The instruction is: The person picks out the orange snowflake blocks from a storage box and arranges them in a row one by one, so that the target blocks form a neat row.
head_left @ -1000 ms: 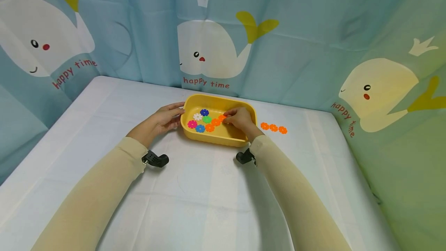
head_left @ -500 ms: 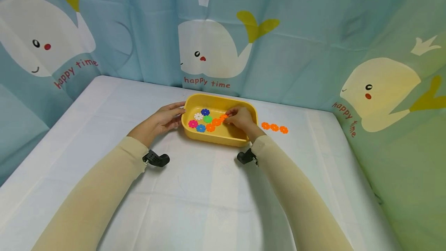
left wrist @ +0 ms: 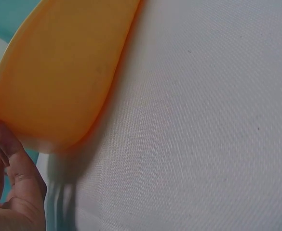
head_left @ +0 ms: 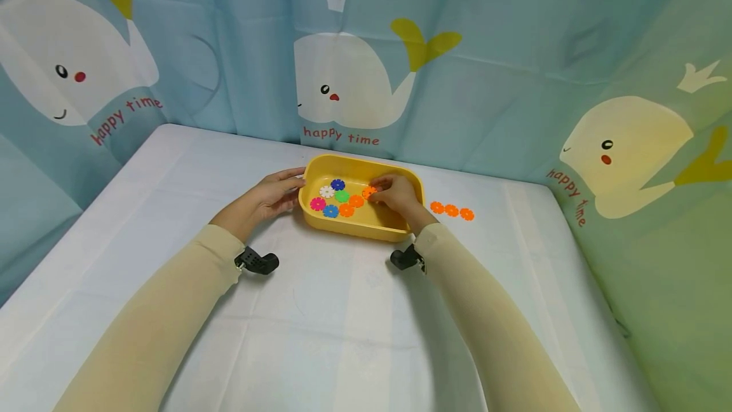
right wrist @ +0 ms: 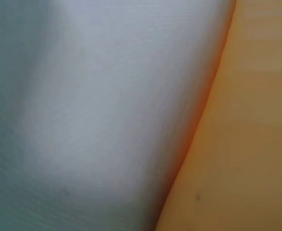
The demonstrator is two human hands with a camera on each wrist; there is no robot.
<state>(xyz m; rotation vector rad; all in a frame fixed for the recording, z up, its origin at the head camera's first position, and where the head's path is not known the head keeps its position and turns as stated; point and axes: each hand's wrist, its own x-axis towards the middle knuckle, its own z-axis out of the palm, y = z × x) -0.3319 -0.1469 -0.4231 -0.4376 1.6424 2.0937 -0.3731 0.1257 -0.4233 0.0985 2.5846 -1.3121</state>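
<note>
A yellow plastic tray (head_left: 360, 227) stands toward the back of the table. My left hand (head_left: 276, 191) holds its left end, thumb against the outer wall (left wrist: 68, 77) near the rim. Reaching inside from the right, my right hand (head_left: 397, 194) pinches an orange snowflake disc (head_left: 369, 192) between thumb and fingers. More snowflake discs lie on the tray's floor: dark blue (head_left: 337, 185), white (head_left: 326, 191), green (head_left: 342, 196), pink (head_left: 318, 204), light blue (head_left: 330, 211) and two orange ones (head_left: 346, 210). The right wrist view shows only the tray's outside and the cloth, no fingers.
Three orange snowflake discs (head_left: 452, 210) lie in a row on the white tablecloth (head_left: 320, 323), right of the tray. Behind the table hangs a blue curtain (head_left: 492, 81) printed with whales. A black wrist device (head_left: 256, 261) sticks out from each sleeve.
The orange disc at my right fingertips shows more fully and sits slightly farther from the neighbouring orange disc. My left hand stays at the tray's end.
</note>
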